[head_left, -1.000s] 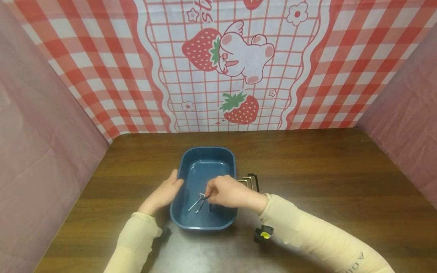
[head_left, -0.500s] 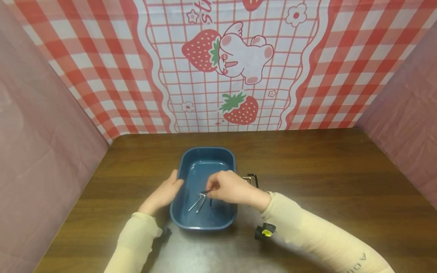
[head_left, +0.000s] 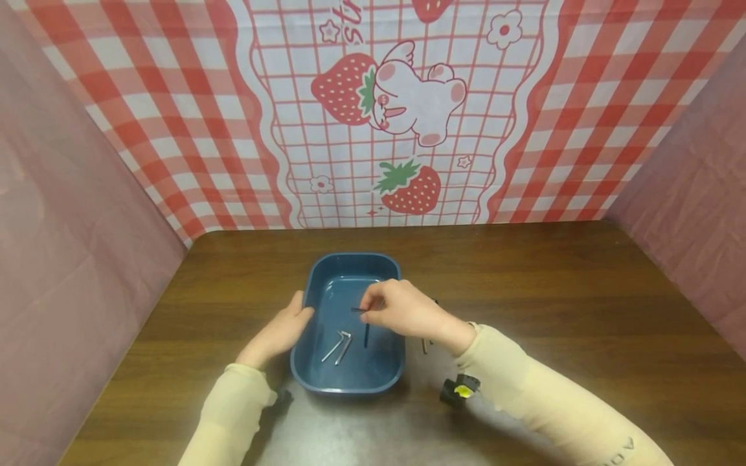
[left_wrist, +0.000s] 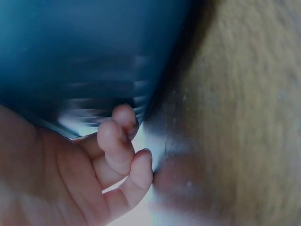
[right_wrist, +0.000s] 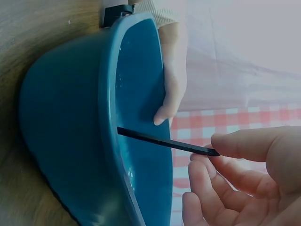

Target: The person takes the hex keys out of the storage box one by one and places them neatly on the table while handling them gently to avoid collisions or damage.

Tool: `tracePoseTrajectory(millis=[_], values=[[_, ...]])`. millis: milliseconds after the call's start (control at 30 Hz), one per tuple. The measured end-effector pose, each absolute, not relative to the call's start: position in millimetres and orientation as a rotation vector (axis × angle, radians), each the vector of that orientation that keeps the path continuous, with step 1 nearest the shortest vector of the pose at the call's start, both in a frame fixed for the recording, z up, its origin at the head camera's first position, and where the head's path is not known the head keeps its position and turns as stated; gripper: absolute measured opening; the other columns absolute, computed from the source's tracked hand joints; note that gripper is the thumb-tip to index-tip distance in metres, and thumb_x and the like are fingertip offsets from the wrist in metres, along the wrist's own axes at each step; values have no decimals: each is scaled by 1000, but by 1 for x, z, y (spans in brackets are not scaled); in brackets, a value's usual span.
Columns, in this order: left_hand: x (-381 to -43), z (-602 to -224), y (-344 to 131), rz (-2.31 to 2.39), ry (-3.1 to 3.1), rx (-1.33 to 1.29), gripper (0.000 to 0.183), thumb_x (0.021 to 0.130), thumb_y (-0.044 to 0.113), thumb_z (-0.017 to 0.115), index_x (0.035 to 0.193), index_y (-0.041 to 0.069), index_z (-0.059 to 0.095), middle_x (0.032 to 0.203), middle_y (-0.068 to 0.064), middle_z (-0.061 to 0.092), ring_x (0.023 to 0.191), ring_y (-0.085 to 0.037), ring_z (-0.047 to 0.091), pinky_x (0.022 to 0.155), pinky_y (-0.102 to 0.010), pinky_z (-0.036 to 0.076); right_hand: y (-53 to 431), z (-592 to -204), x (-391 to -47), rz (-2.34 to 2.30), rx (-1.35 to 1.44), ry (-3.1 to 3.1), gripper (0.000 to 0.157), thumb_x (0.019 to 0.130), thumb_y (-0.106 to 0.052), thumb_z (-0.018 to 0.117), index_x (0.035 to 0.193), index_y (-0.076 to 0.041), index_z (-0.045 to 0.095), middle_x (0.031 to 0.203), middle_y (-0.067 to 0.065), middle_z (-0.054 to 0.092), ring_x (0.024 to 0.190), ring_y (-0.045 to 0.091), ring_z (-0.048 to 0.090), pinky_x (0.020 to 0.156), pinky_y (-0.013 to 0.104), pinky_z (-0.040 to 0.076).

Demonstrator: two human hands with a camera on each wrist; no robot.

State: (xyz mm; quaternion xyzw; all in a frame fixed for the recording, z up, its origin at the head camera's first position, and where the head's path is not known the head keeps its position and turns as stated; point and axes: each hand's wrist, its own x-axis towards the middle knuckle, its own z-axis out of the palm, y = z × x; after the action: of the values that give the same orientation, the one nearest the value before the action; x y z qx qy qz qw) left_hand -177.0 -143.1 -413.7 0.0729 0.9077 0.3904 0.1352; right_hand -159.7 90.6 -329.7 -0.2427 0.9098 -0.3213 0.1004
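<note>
in the head view, the blue bin (head_left: 348, 382) sits on the near part of the table (head_left: 524, 278), its long side running near to far. the left hand (head_left: 276, 331) is at its left wall, thumb at the rim, probably to steady it. the right hand (head_left: 408, 309) is above the bin's right side, thumb and fingertips closed in a pinch on a black hex key (head_left: 366, 335) near its bend; held there, its long arm hangs down and its short arm points left. two silver hex keys (head_left: 343, 350) lie on the bin floor, near and left of the black one. gold keys (head_left: 425, 346) lie on the table right of the bin, mostly hidden by the right wrist.

in the left wrist view, the left fingers are partly curled outside the bin wall; whether every fingertip touches it, i cannot tell.

in the right wrist view, the left thumb hooks over the rim, seemingly clamping the wall. the right pinch is light, the other fingers loosely bent, and the key's lower end dips behind the right rim.
</note>
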Motion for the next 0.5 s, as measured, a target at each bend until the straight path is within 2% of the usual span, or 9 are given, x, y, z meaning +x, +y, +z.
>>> tracePoseTrajectory(millis=[233, 500], values=[[-177, -414, -142, 1142, 2628, 199, 36, 97, 25, 27, 125, 3, 31, 118, -25, 52, 104, -32, 55, 87, -49, 44, 99, -331, -163, -981, -647, 2700, 9, 80, -19, 67, 87, -14, 66, 78, -6, 64, 70, 7, 56, 60, 24, 46], [-176, -412, -142, 1134, 2628, 200, 36, 97, 25, 26, 126, 3, 30, 121, -25, 50, 110, -35, 52, 91, -51, 41, 107, -327, -166, -1033, -604, 2737, 12, 80, -20, 67, 89, -13, 65, 77, -5, 65, 69, 6, 57, 59, 24, 46]])
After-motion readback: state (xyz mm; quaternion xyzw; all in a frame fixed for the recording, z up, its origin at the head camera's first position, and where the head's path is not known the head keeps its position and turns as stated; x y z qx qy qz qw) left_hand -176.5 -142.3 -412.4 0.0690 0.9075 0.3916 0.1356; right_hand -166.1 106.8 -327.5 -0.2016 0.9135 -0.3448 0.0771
